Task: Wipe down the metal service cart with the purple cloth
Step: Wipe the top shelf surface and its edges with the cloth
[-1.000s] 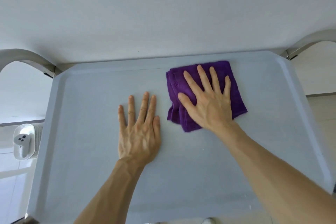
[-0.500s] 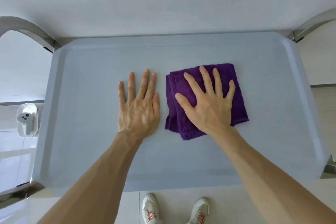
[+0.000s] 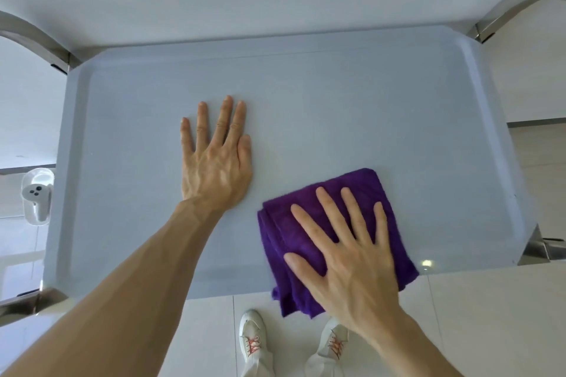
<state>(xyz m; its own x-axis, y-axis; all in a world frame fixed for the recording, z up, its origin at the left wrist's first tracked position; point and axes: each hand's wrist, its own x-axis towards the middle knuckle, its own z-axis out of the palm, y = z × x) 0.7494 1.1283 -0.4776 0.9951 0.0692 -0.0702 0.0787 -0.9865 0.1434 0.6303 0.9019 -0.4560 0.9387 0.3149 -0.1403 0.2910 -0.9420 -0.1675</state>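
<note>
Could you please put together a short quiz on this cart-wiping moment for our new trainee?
1. True or false: the left hand is pressing on the purple cloth.
2. Which hand lies on the cloth? A) left B) right C) both
3. Fill in: the cloth's near edge hangs over the ____ edge of the cart top.

Key
1. False: it lies flat on the bare cart top, apart from the cloth.
2. B: the right hand rests on it, fingers spread and straight.
3. Front, the edge nearest the person, above the white shoes.
</note>
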